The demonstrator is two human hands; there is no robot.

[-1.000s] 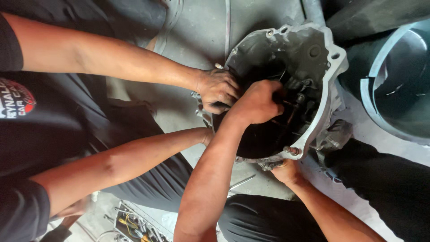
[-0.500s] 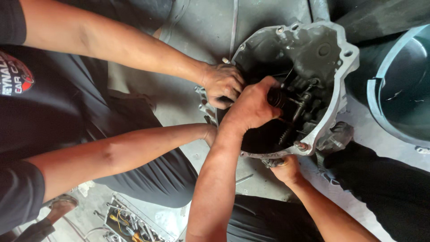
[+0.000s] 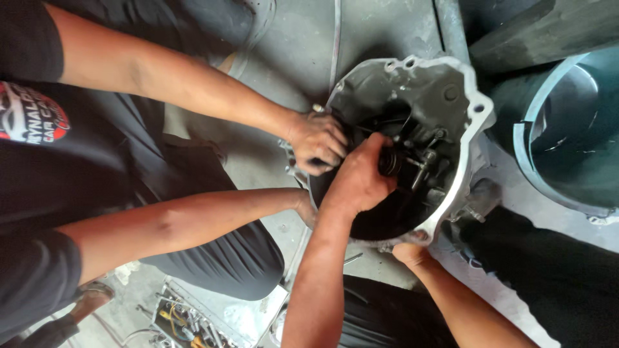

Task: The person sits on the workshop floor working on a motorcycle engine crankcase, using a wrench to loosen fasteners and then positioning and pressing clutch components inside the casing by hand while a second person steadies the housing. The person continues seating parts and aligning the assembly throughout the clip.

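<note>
Left hand grips black bearing, apparently, inside housing.

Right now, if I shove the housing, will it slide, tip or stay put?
Probably heavy and rigid: the housing is thick cast metal with a bolt-hole flange. It may rock: a co-worker's hand and the right hand hold its rim while the left hand works inside. Its inside looks dark and oily, so possibly slippery.

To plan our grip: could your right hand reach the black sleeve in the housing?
Probably not cleanly: your left hand covers the black sleeve, and the right hand grips the housing rim.
</note>
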